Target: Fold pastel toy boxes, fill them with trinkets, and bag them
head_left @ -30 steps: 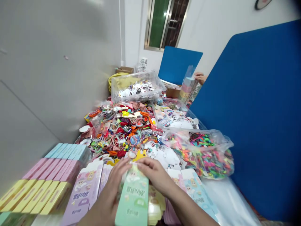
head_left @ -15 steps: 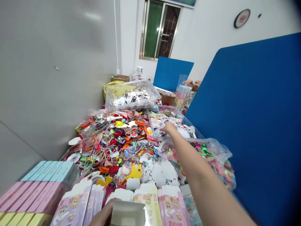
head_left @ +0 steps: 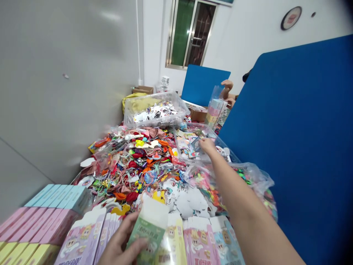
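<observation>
In my left hand [head_left: 121, 241], low in the view, is a green cartoon-print carton [head_left: 147, 232], tilted, its white top flap standing up. My thumb lies across its printed front. My right hand [head_left: 207, 145] reaches far forward into a clear plastic bin [head_left: 234, 157] of mixed stickers and small cards [head_left: 190, 138]. Its fingers are closed at a greyish piece there, too small to name. Between bin and carton spreads a heap of hair ties and trinkets [head_left: 143, 165], with white cut-out cards [head_left: 190, 202] at its near edge.
Rows of flat cartons in purple [head_left: 81, 239], yellow [head_left: 172, 239], pink [head_left: 197, 241] and blue [head_left: 224, 239] line the front. Stacked boxes [head_left: 35, 224] stand left. A blue panel [head_left: 289, 129] borders the right. Behind it, another person's hands [head_left: 227, 90] hold a clear bag of boxes [head_left: 213, 110].
My left hand has raised the carton and turned its green front toward me. My right hand has shifted slightly right and farther into the bin. The other person's hand has risen above the clear bag.
</observation>
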`<action>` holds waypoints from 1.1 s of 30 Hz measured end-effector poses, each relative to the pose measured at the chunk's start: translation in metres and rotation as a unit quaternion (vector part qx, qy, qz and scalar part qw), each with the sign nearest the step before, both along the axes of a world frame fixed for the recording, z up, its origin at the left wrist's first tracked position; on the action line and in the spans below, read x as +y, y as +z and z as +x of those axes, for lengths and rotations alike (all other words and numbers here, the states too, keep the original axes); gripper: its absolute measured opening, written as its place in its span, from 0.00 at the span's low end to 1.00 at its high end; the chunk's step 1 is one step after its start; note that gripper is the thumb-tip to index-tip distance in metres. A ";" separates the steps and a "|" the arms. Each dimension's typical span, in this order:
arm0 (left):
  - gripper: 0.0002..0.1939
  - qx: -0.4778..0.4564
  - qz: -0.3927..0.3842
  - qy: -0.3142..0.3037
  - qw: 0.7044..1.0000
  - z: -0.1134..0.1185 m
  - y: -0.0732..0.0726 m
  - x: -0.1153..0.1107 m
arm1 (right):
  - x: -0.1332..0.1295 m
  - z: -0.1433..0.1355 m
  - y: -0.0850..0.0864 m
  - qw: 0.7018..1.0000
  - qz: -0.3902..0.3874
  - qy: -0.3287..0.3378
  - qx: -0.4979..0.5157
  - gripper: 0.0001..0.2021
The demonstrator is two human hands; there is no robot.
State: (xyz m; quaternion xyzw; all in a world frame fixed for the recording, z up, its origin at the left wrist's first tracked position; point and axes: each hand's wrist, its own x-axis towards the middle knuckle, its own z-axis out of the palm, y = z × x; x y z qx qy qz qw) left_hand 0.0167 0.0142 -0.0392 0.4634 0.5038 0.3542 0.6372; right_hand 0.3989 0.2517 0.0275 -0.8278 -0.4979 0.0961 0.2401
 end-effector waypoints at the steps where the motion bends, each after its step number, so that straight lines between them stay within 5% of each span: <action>1: 0.32 0.006 -0.002 0.004 1.000 0.002 0.001 0.001 | -0.007 0.000 0.007 1.000 0.029 -0.006 0.007 0.14; 5: 0.29 -0.019 0.000 -0.009 1.000 0.008 0.007 0.003 | -0.043 -0.023 0.036 0.990 0.128 0.000 0.058 0.14; 8: 0.28 -0.050 0.005 -0.003 0.999 0.011 0.011 0.004 | -0.090 -0.066 0.050 0.970 0.169 0.093 0.147 0.13; 11: 0.27 -0.069 0.007 -0.005 0.998 0.015 0.014 0.002 | -0.145 -0.115 0.046 0.878 0.196 0.266 0.346 0.13; 15: 0.26 -0.077 0.021 -0.011 0.997 0.021 0.012 -0.004 | -0.192 -0.156 0.025 0.866 0.117 0.350 0.338 0.12; 19: 0.26 -0.060 0.038 0.003 0.997 0.021 0.013 -0.007 | -0.195 -0.150 0.014 0.880 0.079 0.426 0.194 0.11; 22: 0.27 -0.060 0.031 0.028 0.997 0.016 0.015 -0.008 | -0.184 -0.128 0.008 0.925 0.134 0.329 0.139 0.11; 25: 0.28 -0.058 0.023 0.044 0.997 0.012 0.015 -0.008 | -0.176 -0.114 -0.011 0.956 0.098 0.263 0.080 0.08; 33: 0.27 -0.054 0.044 0.085 0.994 0.002 0.012 -0.009 | -0.171 -0.152 -0.065 0.950 -0.015 0.311 -0.022 0.10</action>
